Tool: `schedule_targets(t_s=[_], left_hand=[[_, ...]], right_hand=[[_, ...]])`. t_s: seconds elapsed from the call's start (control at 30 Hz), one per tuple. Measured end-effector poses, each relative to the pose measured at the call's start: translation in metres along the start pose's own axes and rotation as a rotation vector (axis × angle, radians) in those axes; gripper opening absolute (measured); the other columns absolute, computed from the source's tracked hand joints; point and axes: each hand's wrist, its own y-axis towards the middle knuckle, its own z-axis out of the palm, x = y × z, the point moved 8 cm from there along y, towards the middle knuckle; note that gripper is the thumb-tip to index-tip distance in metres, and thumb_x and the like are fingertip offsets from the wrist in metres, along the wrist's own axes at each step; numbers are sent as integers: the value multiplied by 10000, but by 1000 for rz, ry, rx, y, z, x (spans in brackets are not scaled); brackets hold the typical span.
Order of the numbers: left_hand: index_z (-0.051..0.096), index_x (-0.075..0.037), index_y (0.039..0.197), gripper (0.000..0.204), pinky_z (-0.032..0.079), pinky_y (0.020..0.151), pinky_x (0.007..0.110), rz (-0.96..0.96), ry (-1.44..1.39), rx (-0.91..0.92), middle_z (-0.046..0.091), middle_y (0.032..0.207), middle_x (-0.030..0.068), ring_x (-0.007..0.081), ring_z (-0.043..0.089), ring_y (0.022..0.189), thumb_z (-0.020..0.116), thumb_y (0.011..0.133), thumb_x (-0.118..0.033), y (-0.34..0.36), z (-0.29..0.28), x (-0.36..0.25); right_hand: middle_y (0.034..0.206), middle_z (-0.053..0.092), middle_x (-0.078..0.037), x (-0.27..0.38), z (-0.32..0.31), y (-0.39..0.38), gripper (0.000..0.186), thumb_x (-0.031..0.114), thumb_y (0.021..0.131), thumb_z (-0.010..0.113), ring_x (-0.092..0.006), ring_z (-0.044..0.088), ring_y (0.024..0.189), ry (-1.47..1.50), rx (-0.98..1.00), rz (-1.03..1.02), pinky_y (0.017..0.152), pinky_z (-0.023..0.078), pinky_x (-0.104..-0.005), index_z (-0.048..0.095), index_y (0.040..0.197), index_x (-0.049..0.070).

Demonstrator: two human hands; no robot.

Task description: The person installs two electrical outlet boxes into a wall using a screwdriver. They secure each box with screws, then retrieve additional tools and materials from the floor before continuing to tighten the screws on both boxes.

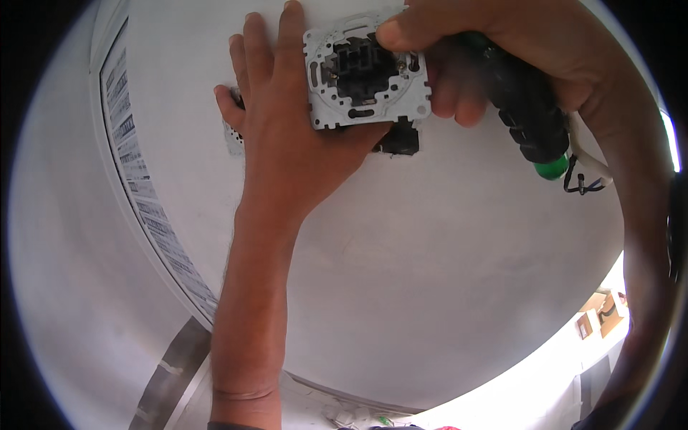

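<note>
A square light switch mechanism [364,72], with a pale metal mounting frame and a black centre, is tilted in front of the wall at the top. My right hand [502,36] grips its upper right part, thumb on the front and fingers behind. That same hand also holds a screwdriver [530,115] with a black handle and green end, its shaft hidden. My left hand [276,136] lies with fingers spread on the wall, left of the mechanism; its thumb reaches behind the lower edge. A dark wall box opening [403,140] partly shows below the frame.
Another metal frame edge [234,140] shows in the wall beside my left hand. Loose wires [584,185] hang at the right. A framed panel with printed strips [129,136] runs along the left. Cardboard boxes [602,315] stand at the lower right.
</note>
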Motion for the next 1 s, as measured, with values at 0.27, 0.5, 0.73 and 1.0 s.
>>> schedule_targets(t_s=[0.27,0.5,0.73,1.0], left_hand=[[391,-192,1626,1082,189,1197,734,27,-45,5,389,1651,182,369,301,1581,945,698,-200,36,5,25],[398,-196,1622,1032,197,1204,722,53,45,-76,399,1647,173,351,323,1576,916,730,-184,26,2,27],[331,-94,1611,1148,206,1197,725,-148,142,135,336,1614,307,478,273,1547,951,671,-319,37,1,30],[367,-134,1597,1093,190,1144,800,41,-35,-71,249,1636,329,564,189,1551,955,690,-302,37,7,33]], right_hand=[[830,732,-231,18,-8,15,272,133,965,699,-239,746,658,-56,-142,57,617,656,-335,673,1003,-135],[857,748,-197,26,6,1,253,160,971,694,-217,763,708,-196,-213,104,666,650,-324,674,980,-92],[867,756,-186,27,21,-9,278,181,971,717,-235,776,719,-478,-343,-86,663,649,-331,655,1044,-81],[754,716,-179,3,0,20,338,272,895,802,-205,703,546,-174,-385,-92,500,591,-273,672,960,-33]])
